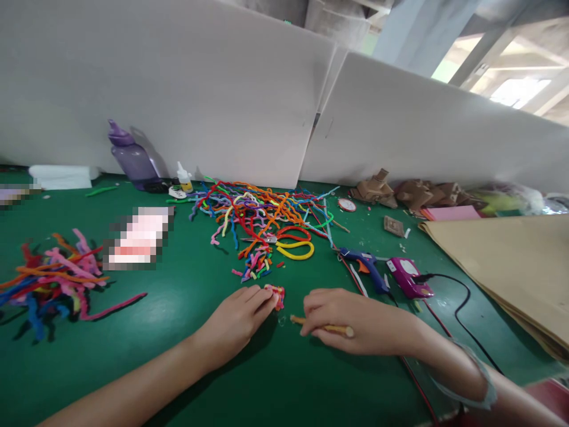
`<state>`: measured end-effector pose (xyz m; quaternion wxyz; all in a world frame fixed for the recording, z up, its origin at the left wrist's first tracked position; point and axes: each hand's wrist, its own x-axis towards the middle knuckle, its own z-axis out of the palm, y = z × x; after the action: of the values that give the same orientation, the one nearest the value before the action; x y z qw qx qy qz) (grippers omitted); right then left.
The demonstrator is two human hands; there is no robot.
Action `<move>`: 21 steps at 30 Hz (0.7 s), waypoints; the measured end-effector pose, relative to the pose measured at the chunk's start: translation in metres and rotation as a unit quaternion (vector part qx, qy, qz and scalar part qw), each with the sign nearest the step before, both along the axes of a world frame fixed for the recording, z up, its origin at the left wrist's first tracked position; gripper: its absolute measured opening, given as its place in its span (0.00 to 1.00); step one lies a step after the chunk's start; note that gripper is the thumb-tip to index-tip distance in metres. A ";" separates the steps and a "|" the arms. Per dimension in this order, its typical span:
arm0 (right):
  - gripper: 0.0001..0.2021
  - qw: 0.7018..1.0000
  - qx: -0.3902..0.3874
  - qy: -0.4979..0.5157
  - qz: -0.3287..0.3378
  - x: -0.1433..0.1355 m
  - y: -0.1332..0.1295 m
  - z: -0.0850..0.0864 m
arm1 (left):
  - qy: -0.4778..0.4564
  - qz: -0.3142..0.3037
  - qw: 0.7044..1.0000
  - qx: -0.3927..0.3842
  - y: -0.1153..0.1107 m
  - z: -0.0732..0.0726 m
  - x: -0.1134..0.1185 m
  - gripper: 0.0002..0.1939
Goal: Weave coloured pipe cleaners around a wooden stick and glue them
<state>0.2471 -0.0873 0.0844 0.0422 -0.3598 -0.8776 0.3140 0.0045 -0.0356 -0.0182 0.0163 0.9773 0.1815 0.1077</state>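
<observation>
My left hand (242,314) is closed, its fingertips pinching a small pink, red and yellow piece of bundled pipe cleaner (279,296) against the green table. To the right, my right hand (333,317) is wrapped round a short light-brown wooden stick (338,330), whose left tip points toward the small piece without touching it. Just beyond the left hand lie short cut bits of pipe cleaner (258,264). Behind them are scissors (293,243) with red and yellow handles, partly over a large tangled heap of coloured pipe cleaners (267,207).
A blue glue gun (367,267) and a purple device (408,277) with cables lie at right, near brown paper (502,261). More pipe cleaners (57,273) and a pixelated phone-like object (142,237) lie left. A purple bottle (133,157) and small glue bottle (184,178) stand by the white partition (178,83).
</observation>
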 end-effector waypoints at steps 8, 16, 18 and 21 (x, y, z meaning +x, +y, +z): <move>0.09 0.982 0.000 0.105 -0.159 0.006 -0.003 -0.004 | -0.033 0.001 0.999 0.007 0.002 0.004 0.002 0.15; 0.09 0.967 0.041 0.145 -0.207 0.017 -0.002 -0.007 | -0.021 -0.027 0.999 -0.003 0.020 0.008 0.006 0.13; 0.09 0.962 0.048 0.148 -0.223 0.021 -0.002 -0.004 | -0.013 -0.007 0.999 -0.043 0.023 0.014 0.006 0.12; 0.09 0.955 0.054 0.154 -0.249 0.023 -0.001 -0.003 | -0.015 0.029 0.992 -0.118 0.027 0.021 0.009 0.11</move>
<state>0.2700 -0.0887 0.0816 0.2727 -0.5114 -0.7588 0.2971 0.0137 -0.0086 0.0031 0.1309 0.9611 0.2213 0.1006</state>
